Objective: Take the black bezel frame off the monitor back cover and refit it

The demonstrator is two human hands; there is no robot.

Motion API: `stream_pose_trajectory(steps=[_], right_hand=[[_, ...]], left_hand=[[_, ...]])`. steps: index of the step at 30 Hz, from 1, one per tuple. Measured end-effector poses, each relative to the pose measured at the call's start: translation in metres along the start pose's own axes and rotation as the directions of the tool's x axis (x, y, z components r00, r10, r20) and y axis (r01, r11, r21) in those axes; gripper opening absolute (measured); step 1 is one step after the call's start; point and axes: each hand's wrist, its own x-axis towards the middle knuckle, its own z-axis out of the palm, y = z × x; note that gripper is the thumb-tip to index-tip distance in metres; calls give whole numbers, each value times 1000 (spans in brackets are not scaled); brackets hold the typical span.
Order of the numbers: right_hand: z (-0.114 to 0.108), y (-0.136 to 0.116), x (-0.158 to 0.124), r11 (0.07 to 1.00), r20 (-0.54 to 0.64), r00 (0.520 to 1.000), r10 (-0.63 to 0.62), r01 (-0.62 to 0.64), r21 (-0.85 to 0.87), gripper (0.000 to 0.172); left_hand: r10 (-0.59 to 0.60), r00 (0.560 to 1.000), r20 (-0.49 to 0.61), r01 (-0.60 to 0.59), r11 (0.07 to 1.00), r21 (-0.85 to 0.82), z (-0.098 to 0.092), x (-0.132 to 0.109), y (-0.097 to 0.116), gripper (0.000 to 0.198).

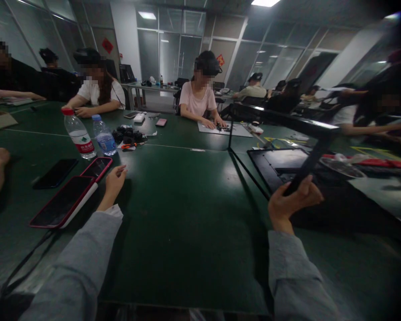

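Black frame [287, 119] | right hand [294, 201] fingers gripping its near corner | left hand [115, 178] lying open, empty | single-corner hold risking a slip

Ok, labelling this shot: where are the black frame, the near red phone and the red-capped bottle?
black frame [313, 157], head view, slanted bar.
near red phone [62, 204], head view, screen.
red-capped bottle [84, 145], head view, label.

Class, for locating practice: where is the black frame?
Head view, right side: the right hand grips the black frame, tilted up above the green table beside a black panel.
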Motion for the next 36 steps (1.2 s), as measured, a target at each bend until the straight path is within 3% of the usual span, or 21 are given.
stream_pose_trajectory(steps=[2, 5, 9, 13, 17, 21, 25, 27, 32, 36], right_hand=[[6, -6, -4, 992, -143, 982, -122, 125, 16, 65], [9, -25, -7, 987, -169, 977, -128, 142, 72, 66], [21, -53, -9, 964, -40, 998, -45, 54, 260, 67], [46, -64, -17, 921, 201, 979, 39, -113, 372, 72], [66, -63, -21, 928, 403, 909, 109, -238, 286, 74], [82, -58, -23, 939, 503, 856, 121, -263, 221, 66], [101, -46, -32, 885, 717, 682, 143, -413, 216, 63], [110, -38, -38, 845, 774, 624, 104, -466, 262, 61], [115, -22, -47, 789, 762, 642, -86, -423, 446, 60], [109, -23, -50, 840, 722, 688, -72, -348, 416, 61]], left_hand=[[12, 1000, 6, -12, 1000, -17, 1, 0, 2, 42], [39, 999, 35, -36, 997, -65, 3, -3, 9, 45], [91, 993, 79, -81, 988, -131, 8, -9, 22, 58], [116, 981, 153, -83, 976, -203, 16, -15, 29, 76], [84, 980, 180, -54, 985, -166, 15, -19, 31, 65], [13, 991, 133, -20, 998, 54, 8, -22, 37, 44], [-73, 995, 64, 56, 972, 227, 4, -23, 41, 39], [-113, 992, 63, 91, 957, 275, 3, -23, 41, 40], [-123, 991, 49, 92, 906, 414, 0, -25, 42, 42], [-45, 997, 66, 1, 836, 549, 0, -34, 53, 41]])
